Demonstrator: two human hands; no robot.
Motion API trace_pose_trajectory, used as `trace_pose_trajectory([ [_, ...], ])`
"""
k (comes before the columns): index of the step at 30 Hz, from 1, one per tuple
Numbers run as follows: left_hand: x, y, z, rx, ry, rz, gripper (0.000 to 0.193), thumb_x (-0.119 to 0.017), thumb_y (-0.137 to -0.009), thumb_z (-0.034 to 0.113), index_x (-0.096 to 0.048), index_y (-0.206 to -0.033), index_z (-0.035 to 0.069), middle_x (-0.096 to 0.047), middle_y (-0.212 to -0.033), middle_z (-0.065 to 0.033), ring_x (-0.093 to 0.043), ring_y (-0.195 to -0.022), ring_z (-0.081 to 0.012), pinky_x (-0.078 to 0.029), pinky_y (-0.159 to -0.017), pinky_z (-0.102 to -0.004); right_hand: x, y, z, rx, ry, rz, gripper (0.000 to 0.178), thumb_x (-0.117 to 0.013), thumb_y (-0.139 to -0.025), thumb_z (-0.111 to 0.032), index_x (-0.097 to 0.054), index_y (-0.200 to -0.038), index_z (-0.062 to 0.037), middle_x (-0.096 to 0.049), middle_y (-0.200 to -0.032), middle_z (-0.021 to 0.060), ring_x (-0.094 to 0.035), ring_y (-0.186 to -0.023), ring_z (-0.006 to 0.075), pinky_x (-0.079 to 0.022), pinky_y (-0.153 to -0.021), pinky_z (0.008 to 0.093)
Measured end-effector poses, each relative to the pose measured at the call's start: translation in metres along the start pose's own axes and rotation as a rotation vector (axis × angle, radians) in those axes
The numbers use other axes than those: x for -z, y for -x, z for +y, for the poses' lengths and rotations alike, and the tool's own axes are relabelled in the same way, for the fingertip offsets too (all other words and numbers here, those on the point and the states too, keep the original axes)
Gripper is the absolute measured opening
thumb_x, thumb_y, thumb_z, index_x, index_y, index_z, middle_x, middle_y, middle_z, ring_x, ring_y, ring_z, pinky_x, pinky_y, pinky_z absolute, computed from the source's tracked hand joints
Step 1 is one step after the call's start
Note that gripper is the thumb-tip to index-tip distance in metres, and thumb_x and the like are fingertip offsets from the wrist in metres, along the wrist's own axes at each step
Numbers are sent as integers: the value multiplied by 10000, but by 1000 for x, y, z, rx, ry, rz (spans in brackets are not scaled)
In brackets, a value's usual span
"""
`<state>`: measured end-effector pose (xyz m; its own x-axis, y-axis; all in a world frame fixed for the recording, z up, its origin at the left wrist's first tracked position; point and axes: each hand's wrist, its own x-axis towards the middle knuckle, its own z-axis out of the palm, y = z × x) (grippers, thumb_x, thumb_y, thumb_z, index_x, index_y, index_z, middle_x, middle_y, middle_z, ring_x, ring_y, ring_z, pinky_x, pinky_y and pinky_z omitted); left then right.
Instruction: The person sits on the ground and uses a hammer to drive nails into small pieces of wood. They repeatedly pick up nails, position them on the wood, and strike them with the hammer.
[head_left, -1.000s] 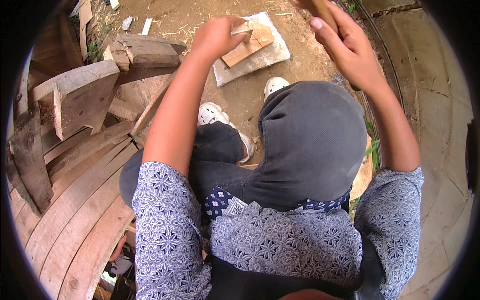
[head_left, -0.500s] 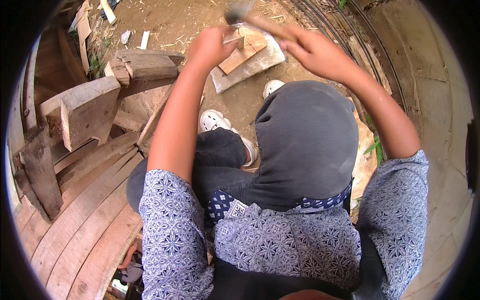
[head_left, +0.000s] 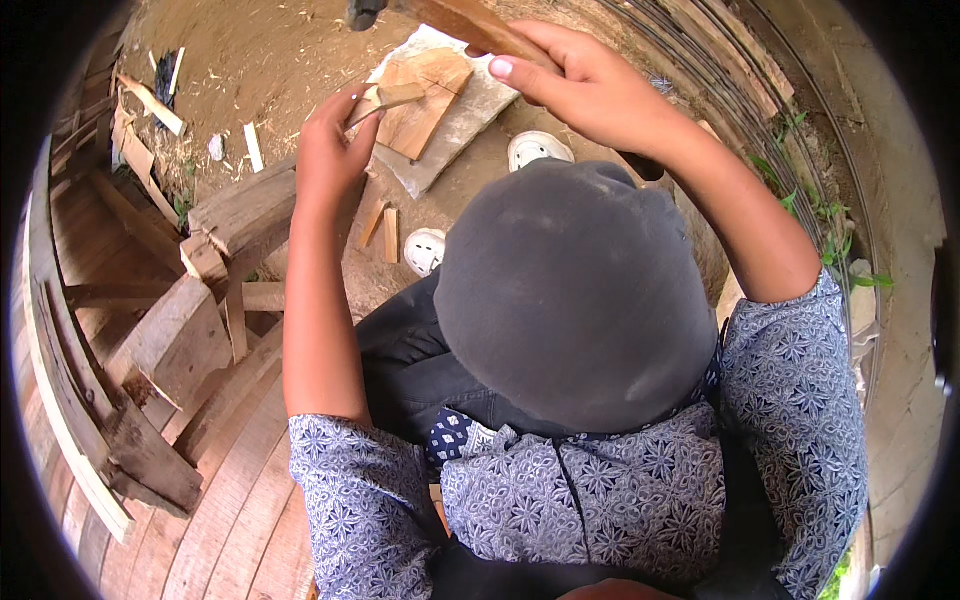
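A small pale stick of wood (head_left: 398,96) is pinched between the thumb and fingers of my left hand (head_left: 335,135). Its far end lies over a flat wooden block (head_left: 428,118), which rests on a pale stone slab (head_left: 480,125). My right hand (head_left: 590,90) is wrapped round the wooden handle of a tool (head_left: 480,27), with the handle's end showing below the hand. The tool's dark head (head_left: 364,12) is cut off by the top edge, so its kind is unclear. It is raised apart from the stick.
Two small wood offcuts (head_left: 391,236) lie near my white shoe (head_left: 424,250). Heavy timber beams (head_left: 180,340) and curved planks (head_left: 215,500) crowd the left. Wood scraps (head_left: 253,147) litter the dirt. Dark cables (head_left: 690,90) run along the right beside a wall (head_left: 890,150).
The view has shifted, with the block and slab now farther left. The tool's head has moved up and left to the frame edge. The stick in my left hand shows more plainly.
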<state>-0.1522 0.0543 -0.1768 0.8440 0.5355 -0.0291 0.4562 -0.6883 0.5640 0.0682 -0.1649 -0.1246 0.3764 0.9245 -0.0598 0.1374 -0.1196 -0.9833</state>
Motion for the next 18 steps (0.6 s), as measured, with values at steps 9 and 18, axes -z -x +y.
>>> trace_pose_trajectory([
  [9,-4,0,5,22,57,63,316,-730,-882,117,-685,-1171,-4,-712,-1079,-193,-691,-997,-336,-524,-888,-394,-59,-65,92,110,192,-71,518,-822,-841,-285,-630,-1249,-31,-696,-1010,102,-683,-848,162,-549,-743,327],
  [18,10,2,23,22,28,-10,339,-755,-883,47,-687,-1212,-4,-698,-1101,-137,-669,-1014,-201,-520,-887,-316,-99,-98,112,49,68,-188,470,-837,-784,-175,-644,-1194,-52,-731,-932,88,-691,-740,145,-542,-692,318],
])
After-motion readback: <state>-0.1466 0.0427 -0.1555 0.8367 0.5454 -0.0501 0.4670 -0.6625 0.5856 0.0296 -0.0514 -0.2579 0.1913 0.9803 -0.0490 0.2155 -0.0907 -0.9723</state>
